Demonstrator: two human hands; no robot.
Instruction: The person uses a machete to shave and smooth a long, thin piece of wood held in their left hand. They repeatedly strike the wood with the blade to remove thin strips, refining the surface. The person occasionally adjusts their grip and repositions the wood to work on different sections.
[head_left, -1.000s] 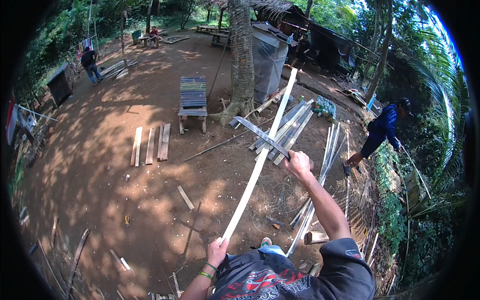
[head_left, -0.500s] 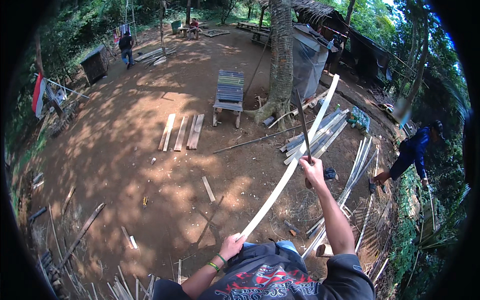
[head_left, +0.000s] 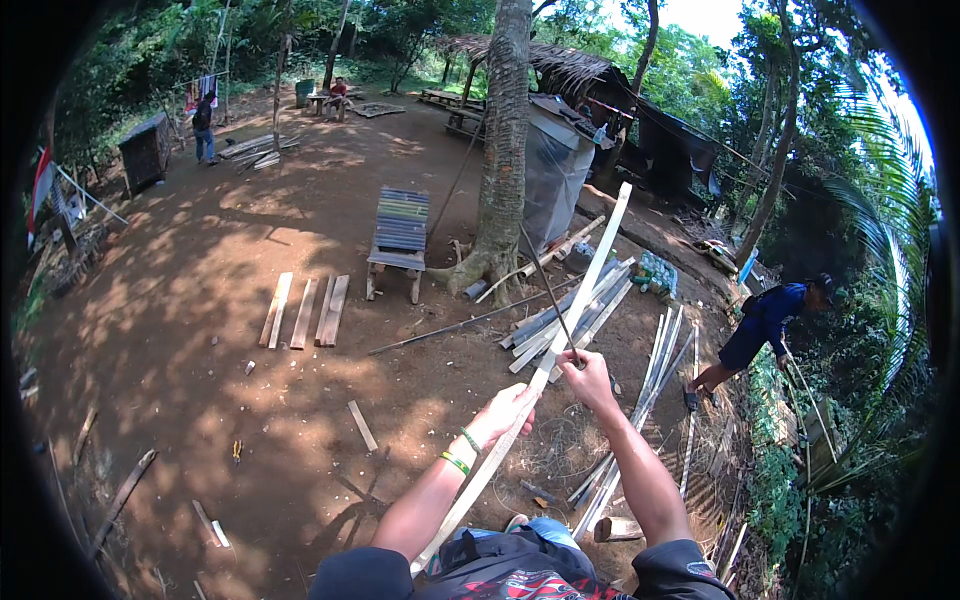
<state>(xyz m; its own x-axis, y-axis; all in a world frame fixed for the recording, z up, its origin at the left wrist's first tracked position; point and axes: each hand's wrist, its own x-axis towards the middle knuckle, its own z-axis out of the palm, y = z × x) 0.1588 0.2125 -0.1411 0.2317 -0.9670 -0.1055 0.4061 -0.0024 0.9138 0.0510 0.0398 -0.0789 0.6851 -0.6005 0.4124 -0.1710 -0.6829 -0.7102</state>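
Observation:
A long, pale, flat strip of bamboo or wood (head_left: pixel 598 250) slants from my lap up toward the far right. My left hand (head_left: pixel 503 415) is wrapped round it about midway along its length. Just right of the strip, my right hand (head_left: pixel 588 382) is closed on the grip of a machete (head_left: pixel 549 290). The machete's dark, narrow blade points up and away to the left, passing close to the strip; whether they touch I cannot tell. My fingers hide most of the machete's handle.
Split bamboo lengths (head_left: pixel 590 310) lie beyond my hands, near a tree trunk (head_left: pixel 503 150). Several short planks (head_left: pixel 304 313) and a slatted bamboo seat (head_left: pixel 402 225) stand out farther left. A person in blue (head_left: pixel 775 320) bends over at the right, holding a thin stick.
My left hand has slid from the strip's near end up to its middle. The right hand with the machete has come lower and nearer, its blade now tilting left. The view has shifted right.

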